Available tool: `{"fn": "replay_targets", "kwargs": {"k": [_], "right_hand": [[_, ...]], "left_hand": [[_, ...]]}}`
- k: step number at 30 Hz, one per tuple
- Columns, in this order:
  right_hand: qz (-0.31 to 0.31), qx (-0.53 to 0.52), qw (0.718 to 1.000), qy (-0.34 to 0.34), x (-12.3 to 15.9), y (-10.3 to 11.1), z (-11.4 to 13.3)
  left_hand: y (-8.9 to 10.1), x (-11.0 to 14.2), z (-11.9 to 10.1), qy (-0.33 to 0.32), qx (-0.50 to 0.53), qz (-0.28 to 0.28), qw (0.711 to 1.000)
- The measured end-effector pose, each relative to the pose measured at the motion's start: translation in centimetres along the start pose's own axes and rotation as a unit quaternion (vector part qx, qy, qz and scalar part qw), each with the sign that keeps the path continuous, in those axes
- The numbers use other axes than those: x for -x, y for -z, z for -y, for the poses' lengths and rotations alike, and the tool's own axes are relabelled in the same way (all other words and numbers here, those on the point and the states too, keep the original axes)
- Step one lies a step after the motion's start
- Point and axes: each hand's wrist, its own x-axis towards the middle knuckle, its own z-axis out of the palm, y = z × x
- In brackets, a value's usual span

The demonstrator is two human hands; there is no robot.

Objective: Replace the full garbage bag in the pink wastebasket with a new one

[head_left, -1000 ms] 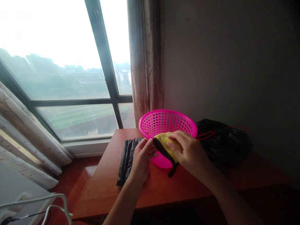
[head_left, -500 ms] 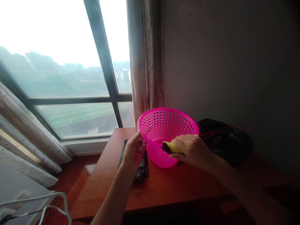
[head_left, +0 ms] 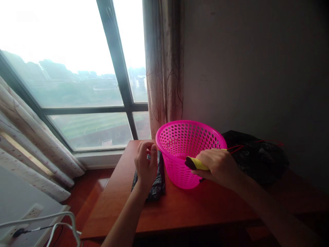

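Observation:
A pink perforated plastic basket (head_left: 181, 171) stands upright on the wooden table. My right hand (head_left: 218, 168) is closed around a yellow item with a dark end (head_left: 202, 164), in front of the basket's near right rim. What kind of thing this is I cannot make out, nor whether the hand touches the rim. A dark strip hangs just below that hand. To the left of the basket, apart from it, my left hand (head_left: 146, 163) is raised with loosely curled fingers, thumb away from them and nothing held. Under it lies a folded black plastic bag (head_left: 157, 187).
A filled black plastic bag with red drawstrings (head_left: 262, 161) lies right of the basket, against the wall. Behind the brown table (head_left: 115, 206) are a window and curtains (head_left: 164, 68). White cables (head_left: 61, 216) and a wall socket are at lower left.
My left hand has let go of the basket's left rim and moved off to the left. My right hand keeps its hold on the yellow item. The whole view has shifted slightly.

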Motion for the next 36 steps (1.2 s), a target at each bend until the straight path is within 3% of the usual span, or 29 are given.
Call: {"fn": "replay_targets", "kwargs": {"k": [4,7,13,26,36], "right_hand": [[0.001,0.006,1.000,-0.012,0.1,-0.1,0.1],[-0.009,0.001,1.000,-0.017,0.3,-0.1,0.1],[-0.010,0.011,1.000,-0.014,0.3,0.0,-0.1],[-0.010,0.015,1.000,-0.014,0.2,-0.1,0.0],[-0.032,0.021,0.999,-0.019,-0.1,-0.2,0.8]], "left_hand": [[-1.0,0.5,-2.0,-0.205,-0.093,0.130,0.966],[-2.3,0.0,-2.0,-0.298,-0.145,0.207,0.921],[-2.9,-1.0,0.0,-0.388,-0.142,0.230,0.881],[-2.8,-0.5,0.5,-0.413,-0.152,0.199,0.876],[-3.6,1.4,0.0,-0.299,-0.126,0.151,0.934]]}}
